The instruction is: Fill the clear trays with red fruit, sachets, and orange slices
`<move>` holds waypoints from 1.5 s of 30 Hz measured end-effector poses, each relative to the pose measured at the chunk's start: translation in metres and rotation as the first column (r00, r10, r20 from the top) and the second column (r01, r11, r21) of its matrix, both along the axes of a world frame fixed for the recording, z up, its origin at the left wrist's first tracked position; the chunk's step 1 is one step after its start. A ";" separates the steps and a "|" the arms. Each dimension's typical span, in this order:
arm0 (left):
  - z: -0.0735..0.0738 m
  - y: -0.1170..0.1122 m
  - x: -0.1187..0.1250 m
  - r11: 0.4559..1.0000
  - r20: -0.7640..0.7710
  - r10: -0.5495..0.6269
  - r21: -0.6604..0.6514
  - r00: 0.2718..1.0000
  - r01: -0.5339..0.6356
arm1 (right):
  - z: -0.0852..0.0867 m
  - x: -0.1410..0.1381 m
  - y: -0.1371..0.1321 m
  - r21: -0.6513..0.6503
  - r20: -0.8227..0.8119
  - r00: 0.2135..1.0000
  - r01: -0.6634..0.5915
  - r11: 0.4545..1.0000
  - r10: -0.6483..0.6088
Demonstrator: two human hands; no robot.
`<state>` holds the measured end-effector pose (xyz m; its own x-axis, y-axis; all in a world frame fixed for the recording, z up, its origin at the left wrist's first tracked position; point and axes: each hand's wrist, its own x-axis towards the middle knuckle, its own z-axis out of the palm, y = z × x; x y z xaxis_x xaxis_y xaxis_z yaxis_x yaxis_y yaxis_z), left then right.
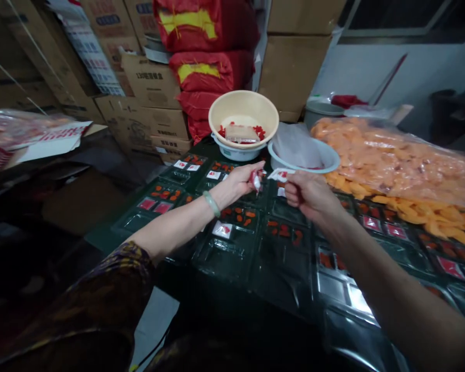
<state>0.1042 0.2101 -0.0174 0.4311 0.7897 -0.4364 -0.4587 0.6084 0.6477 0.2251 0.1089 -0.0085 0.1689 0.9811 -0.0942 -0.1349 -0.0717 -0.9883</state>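
In the head view my left hand [243, 178], a green bangle on its wrist, is closed on small red-and-white packets [256, 181]. Just to the right, my right hand [310, 194] pinches a white packet [281, 174] with a red print by its edge. Both hands are above clear plastic trays with compartments, set out in rows on a dark table. Orange-red pieces [244, 216] lie in the upper compartments of many trays. One nearby tray [220, 253] also holds a white packet [222, 229]; farther left are trays with red packets [155, 205].
Beyond my hands stand a cream basin [213, 116] with red bits and a pale blue basin [336, 160] with a plastic bag. Orange pieces [430, 206] are heaped at the right under a plastic bag [395, 150]. Cardboard boxes [155, 82] and red bundles [213, 72] are stacked behind.
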 end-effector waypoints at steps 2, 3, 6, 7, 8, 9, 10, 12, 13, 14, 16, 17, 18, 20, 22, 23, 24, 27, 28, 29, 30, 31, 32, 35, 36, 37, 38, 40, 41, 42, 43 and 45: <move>-0.005 -0.001 -0.033 0.999 -0.006 0.024 -0.029 1.000 -0.024 | -0.014 -0.012 -0.015 -0.084 0.100 0.983 -0.148 0.985 0.156; -0.007 -0.002 -0.049 0.999 -0.007 0.036 -0.039 0.999 -0.036 | -0.021 -0.017 -0.022 -0.143 0.153 0.958 -0.221 0.965 0.242; -0.014 -0.009 -0.088 0.996 0.013 0.072 -0.062 0.997 -0.071 | -0.039 -0.030 -0.035 -0.248 0.262 0.886 -0.322 0.914 0.384; -0.016 -0.013 -0.097 0.995 0.023 0.079 -0.070 0.997 -0.077 | -0.042 -0.033 -0.038 -0.250 0.273 0.881 -0.323 0.913 0.386; -0.018 -0.019 -0.105 0.993 0.032 0.085 -0.080 0.996 -0.082 | -0.044 -0.036 -0.039 -0.239 0.271 0.890 -0.308 0.921 0.367; -0.019 -0.025 -0.110 0.992 0.042 0.089 -0.092 0.995 -0.085 | -0.045 -0.037 -0.040 -0.222 0.257 0.907 -0.281 0.934 0.334; -0.021 -0.031 -0.113 0.991 0.052 0.091 -0.106 0.994 -0.086 | -0.046 -0.038 -0.041 -0.205 0.229 0.927 -0.252 0.946 0.297; -0.023 -0.044 -0.115 0.987 0.076 0.094 -0.134 0.993 -0.083 | -0.046 -0.039 -0.043 -0.164 0.134 0.969 -0.185 0.969 0.208; -0.024 -0.050 -0.114 0.986 0.091 0.089 -0.148 0.992 -0.074 | -0.046 -0.039 -0.044 -0.142 0.070 0.985 -0.148 0.979 0.159; -0.025 -0.056 -0.111 0.985 0.109 0.080 -0.160 0.991 -0.062 | -0.047 -0.039 -0.045 -0.125 -0.003 0.994 -0.109 0.986 0.109; -0.027 -0.064 -0.105 0.983 0.145 0.060 -0.181 0.988 -0.033 | -0.049 -0.041 -0.049 -0.119 -0.157 0.988 -0.021 0.993 0.002; -0.028 -0.067 -0.101 0.982 0.161 0.050 -0.189 0.986 -0.019 | -0.050 -0.043 -0.052 -0.133 -0.229 0.972 0.013 0.991 -0.043; -0.029 -0.070 -0.097 0.980 0.175 0.046 -0.196 0.984 -0.011 | -0.051 -0.046 -0.054 -0.156 -0.291 0.954 0.023 0.988 -0.068; -0.031 -0.073 -0.090 0.979 0.196 0.054 -0.203 0.979 -0.013 | -0.052 -0.055 -0.059 -0.188 -0.365 0.929 -0.013 0.982 -0.058; -0.033 -0.075 -0.085 0.978 0.205 0.075 -0.207 0.976 -0.032 | -0.052 -0.068 -0.064 -0.170 -0.330 0.944 -0.059 0.984 0.000; -0.034 -0.076 -0.083 0.977 0.202 0.089 -0.210 0.975 -0.046 | -0.051 -0.075 -0.066 -0.140 -0.251 0.968 -0.061 0.988 0.024; -0.035 -0.077 -0.082 0.975 0.197 0.102 -0.214 0.975 -0.059 | -0.051 -0.081 -0.069 -0.096 -0.128 0.991 -0.048 0.994 0.036; -0.035 -0.082 -0.078 0.971 0.184 0.123 -0.223 0.975 -0.080 | -0.048 -0.096 -0.073 0.086 0.362 0.932 -0.012 0.996 -0.020; -0.035 -0.084 -0.077 0.971 0.184 0.125 -0.225 0.975 -0.082 | -0.047 -0.099 -0.073 0.152 0.492 0.869 -0.021 0.988 -0.057; -0.035 -0.085 -0.076 0.970 0.184 0.126 -0.228 0.975 -0.082 | -0.046 -0.100 -0.072 0.214 0.581 0.808 -0.036 0.976 -0.097; -0.035 -0.086 -0.076 0.969 0.182 0.128 -0.231 0.975 -0.084 | -0.045 -0.100 -0.071 0.268 0.634 0.762 -0.053 0.962 -0.135; -0.036 -0.086 -0.076 0.968 0.177 0.132 -0.236 0.975 -0.088 | -0.044 -0.099 -0.070 0.310 0.659 0.733 -0.063 0.948 -0.167; -0.037 -0.085 -0.076 0.966 0.172 0.140 -0.241 0.975 -0.096 | -0.044 -0.096 -0.069 0.335 0.666 0.721 -0.063 0.940 -0.190; -0.041 -0.077 -0.084 0.961 0.162 0.177 -0.243 0.971 -0.134 | -0.047 -0.086 -0.068 0.278 0.626 0.759 -0.003 0.961 -0.179; -0.042 -0.074 -0.087 0.959 0.162 0.191 -0.242 0.968 -0.149 | -0.050 -0.083 -0.069 0.235 0.605 0.779 0.023 0.972 -0.165; -0.043 -0.071 -0.091 0.957 0.162 0.203 -0.241 0.966 -0.161 | -0.053 -0.081 -0.070 0.199 0.589 0.793 0.042 0.979 -0.154; -0.044 -0.069 -0.094 0.956 0.162 0.213 -0.240 0.963 -0.171 | -0.056 -0.079 -0.071 0.182 0.587 0.796 0.048 0.982 -0.148; -0.045 -0.069 -0.098 0.954 0.162 0.222 -0.240 0.961 -0.180 | -0.062 -0.081 -0.073 0.208 0.631 0.762 0.017 0.978 -0.147; -0.046 -0.070 -0.099 0.954 0.162 0.221 -0.240 0.962 -0.179 | -0.064 -0.083 -0.073 0.229 0.670 0.728 -0.019 0.973 -0.144; -0.046 -0.072 -0.098 0.955 0.163 0.216 -0.240 0.963 -0.174 | -0.065 -0.087 -0.073 0.245 0.716 0.683 -0.056 0.968 -0.142; -0.047 -0.075 -0.097 0.956 0.165 0.208 -0.241 0.964 -0.165 | -0.065 -0.091 -0.072 0.256 0.763 0.630 -0.086 0.963 -0.147; -0.049 -0.080 -0.093 0.959 0.172 0.188 -0.244 0.967 -0.143 | -0.064 -0.099 -0.070 0.275 0.833 0.526 -0.126 0.953 -0.171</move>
